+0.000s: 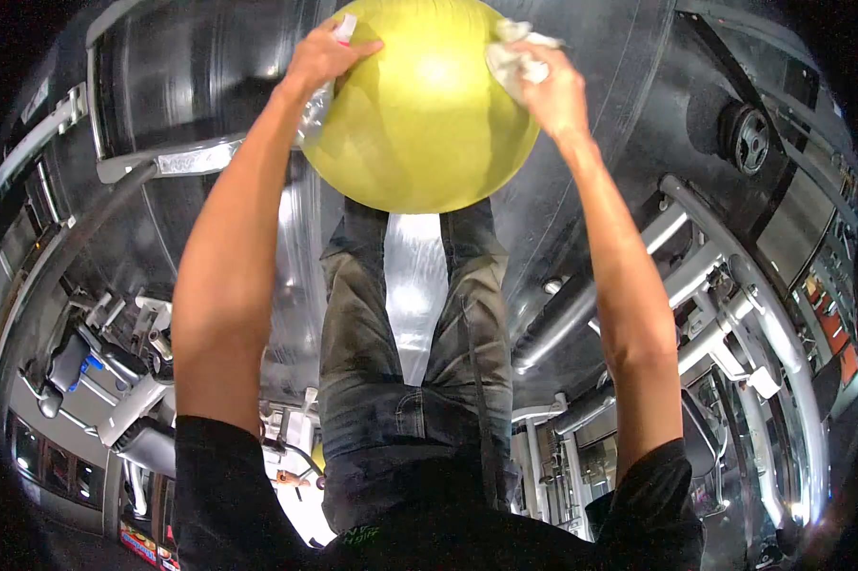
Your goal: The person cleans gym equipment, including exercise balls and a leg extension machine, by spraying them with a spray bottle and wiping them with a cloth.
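A large yellow exercise ball (419, 114) is in front of my legs at the top of the head view. At its left side is my left hand (326, 59), closed around a clear spray bottle (315, 116) with a white top; the thumb lies against the ball. The bottle is partly hidden by my hand and wrist. My right hand (554, 90) grips a crumpled white cloth (512, 65) and presses it to the ball's upper right side. The ball's far side is hidden.
Dark, shiny flooring (581, 190) surrounds the ball. A black padded machine part (181, 86) with a grey frame stands at upper left. Silver tubular gym machines (714, 266) are on the right, more equipment (134, 400) on the left. A round weight plate (748, 138) is at upper right.
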{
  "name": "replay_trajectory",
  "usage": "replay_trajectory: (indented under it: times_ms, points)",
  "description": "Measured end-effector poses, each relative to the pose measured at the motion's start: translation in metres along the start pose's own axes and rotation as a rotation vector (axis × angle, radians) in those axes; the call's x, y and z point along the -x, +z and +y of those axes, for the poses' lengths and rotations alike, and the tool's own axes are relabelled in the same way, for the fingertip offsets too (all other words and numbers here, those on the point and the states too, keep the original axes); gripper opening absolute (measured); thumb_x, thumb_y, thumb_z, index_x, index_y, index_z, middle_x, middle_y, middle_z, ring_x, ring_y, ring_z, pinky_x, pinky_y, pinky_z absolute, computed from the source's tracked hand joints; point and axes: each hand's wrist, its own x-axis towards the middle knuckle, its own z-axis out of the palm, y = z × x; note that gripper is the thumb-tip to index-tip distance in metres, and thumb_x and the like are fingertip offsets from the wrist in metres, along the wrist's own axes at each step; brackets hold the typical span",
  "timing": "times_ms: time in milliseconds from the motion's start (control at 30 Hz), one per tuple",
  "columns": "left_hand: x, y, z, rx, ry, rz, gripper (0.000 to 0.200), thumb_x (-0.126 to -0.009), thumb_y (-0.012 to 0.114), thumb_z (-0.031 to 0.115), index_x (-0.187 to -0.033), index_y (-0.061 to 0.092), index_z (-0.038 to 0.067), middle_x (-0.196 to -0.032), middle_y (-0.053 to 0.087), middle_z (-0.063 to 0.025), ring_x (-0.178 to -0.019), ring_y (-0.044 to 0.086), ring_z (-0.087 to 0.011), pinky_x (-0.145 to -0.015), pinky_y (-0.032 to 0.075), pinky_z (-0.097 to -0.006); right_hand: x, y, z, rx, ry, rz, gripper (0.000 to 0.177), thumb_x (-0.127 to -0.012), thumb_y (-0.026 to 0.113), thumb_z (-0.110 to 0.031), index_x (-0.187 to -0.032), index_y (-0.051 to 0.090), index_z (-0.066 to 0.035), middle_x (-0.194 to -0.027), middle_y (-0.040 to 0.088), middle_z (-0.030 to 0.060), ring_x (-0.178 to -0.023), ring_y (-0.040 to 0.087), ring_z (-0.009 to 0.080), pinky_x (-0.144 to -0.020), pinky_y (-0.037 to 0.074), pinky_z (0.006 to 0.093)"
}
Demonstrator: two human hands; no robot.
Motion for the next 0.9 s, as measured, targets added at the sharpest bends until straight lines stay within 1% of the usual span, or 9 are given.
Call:
replay_trajectory:
  times_ms: [67,100,300,433,500,533,700,733,900]
  points:
    - [-0.013,-0.008,-0.004,-0.256,0.076,0.03,0.077,-0.07,0.074,0.057,-0.122,0.057,0.004,-0.105,0.068,-0.0164,-0.095,0.066,-0.0275,-0.084,0.051,-0.0373,0.03,0.016,-0.006,0.003,-0.193,-0.063,0.032,-0.078,0.068,-0.006,-0.108,0.068,-0.017,-0.101,0.065,0.0119,-0.092,0.064,0.0301,-0.083,0.051,0.0349]
    - [-0.013,-0.013,-0.003,-0.28,0.064,-0.014,0.08,-0.07,0.07,0.063,-0.123,0.057,0.005,-0.11,0.066,-0.0184,-0.105,0.062,-0.0316,-0.091,0.048,-0.0405,0.047,0.022,-0.013,-0.055,-0.209,-0.083,0.042,-0.068,0.064,0.004,-0.104,0.068,-0.017,-0.105,0.063,0.0117,-0.099,0.059,0.0332,-0.089,0.049,0.0392]
    - [0.006,-0.006,-0.052,-0.193,0.069,-0.077,0.077,-0.071,0.074,0.055,-0.123,0.053,0.002,-0.096,0.068,-0.0203,-0.094,0.065,-0.0313,-0.083,0.05,-0.0389,0.09,0.03,-0.036,-0.221,-0.201,-0.456,0.039,-0.073,0.065,0.003,-0.107,0.068,-0.015,-0.109,0.064,0.0049,-0.103,0.06,0.0235,-0.09,0.048,0.0337]
    - [0.028,-0.012,-0.059,-0.168,0.047,-0.104,0.075,-0.069,0.079,0.046,-0.121,0.051,-0.001,-0.092,0.067,-0.0215,-0.089,0.065,-0.0309,-0.08,0.051,-0.0385,0.048,0.028,-0.034,-0.701,0.151,-0.253,0.026,-0.084,0.061,-0.003,-0.11,0.065,-0.006,-0.101,0.066,0.0007,-0.089,0.059,0.0085,-0.079,0.049,0.0257]
    - [0.035,-0.01,-0.065,-0.132,0.084,-0.105,0.074,-0.07,0.079,0.045,-0.121,0.052,-0.001,-0.094,0.066,-0.022,-0.09,0.065,-0.0314,-0.081,0.05,-0.0386,0.017,0.018,-0.043,-0.554,0.344,-0.036,0.026,-0.085,0.062,-0.004,-0.111,0.065,-0.006,-0.096,0.066,0.001,-0.084,0.058,0.0081,-0.074,0.049,0.0253]
    - [0.037,-0.007,-0.069,-0.099,0.12,-0.106,0.073,-0.07,0.079,0.044,-0.12,0.052,-0.001,-0.097,0.065,-0.0224,-0.091,0.065,-0.0318,-0.081,0.05,-0.0387,0.003,0.022,-0.04,-0.71,0.336,0.085,0.028,-0.081,0.066,-0.01,-0.108,0.066,-0.005,-0.082,0.065,0.0023,-0.069,0.056,0.0076,-0.06,0.046,0.024]
    - [0.049,0.006,-0.072,-0.167,0.156,-0.028,0.073,-0.07,0.079,0.044,-0.123,0.05,0.004,-0.105,0.06,-0.0245,-0.099,0.06,-0.035,-0.086,0.048,-0.0408,-0.011,0.076,0.001,-0.519,0.326,0.338,0.028,-0.082,0.063,-0.009,-0.11,0.066,-0.012,-0.084,0.069,0.0089,-0.073,0.064,0.0205,-0.068,0.05,0.0324]
    - [0.054,0.007,-0.064,-0.229,0.157,0.033,0.074,-0.069,0.079,0.045,-0.124,0.049,0.006,-0.107,0.059,-0.0251,-0.102,0.058,-0.036,-0.088,0.047,-0.0415,0.007,0.074,-0.015,-0.268,0.292,0.227,0.038,-0.079,0.06,-0.003,-0.115,0.065,-0.015,-0.092,0.068,0.0129,-0.084,0.063,0.0305,-0.079,0.05,0.0382]
    - [0.072,0.024,-0.05,-0.246,0.085,0.032,0.071,-0.07,0.08,0.042,-0.125,0.049,0.008,-0.111,0.057,-0.0243,-0.103,0.056,-0.0398,-0.089,0.046,-0.0456,0.093,0.081,-0.074,-0.183,0.058,-0.086,0.055,-0.066,0.06,0.006,-0.115,0.065,-0.017,-0.109,0.06,0.0136,-0.104,0.055,0.033,-0.092,0.045,0.0402]
